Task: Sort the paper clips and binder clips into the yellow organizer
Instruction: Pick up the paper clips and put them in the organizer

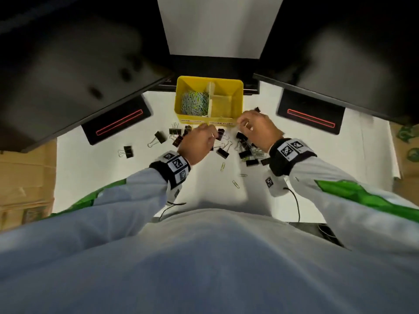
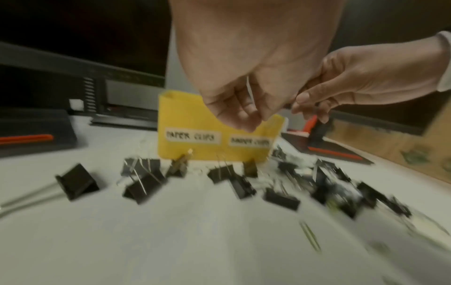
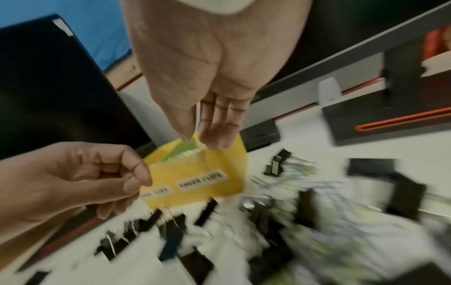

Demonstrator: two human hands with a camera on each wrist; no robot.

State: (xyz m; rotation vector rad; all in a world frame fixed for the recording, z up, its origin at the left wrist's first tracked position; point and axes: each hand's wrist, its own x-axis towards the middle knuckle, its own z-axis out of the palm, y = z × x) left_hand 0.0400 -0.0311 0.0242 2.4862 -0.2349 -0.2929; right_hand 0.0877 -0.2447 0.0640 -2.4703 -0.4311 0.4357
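Note:
The yellow organizer (image 1: 237, 98) stands at the back of the white table, with coloured paper clips (image 1: 195, 103) heaped in its left compartment. Its front labels show in the left wrist view, on the yellow organizer (image 2: 195, 115). My right hand (image 1: 247, 118) hovers at the organizer's front right corner and pinches a black binder clip (image 1: 257, 109), which hangs below its fingers as the binder clip (image 2: 319, 131). My left hand (image 1: 207, 131) has curled fingers and pinches a thin silver wire piece (image 2: 247, 86), apparently a paper clip. Several loose binder clips (image 1: 159, 137) and paper clips (image 1: 222, 166) lie below both hands.
Two black monitor bases with red stripes (image 1: 118, 123) (image 1: 310, 118) flank the organizer, under dark screens. Cardboard boxes (image 1: 27, 177) border the table on the left and right. A mixed pile of clips (image 1: 249, 152) lies under my right wrist.

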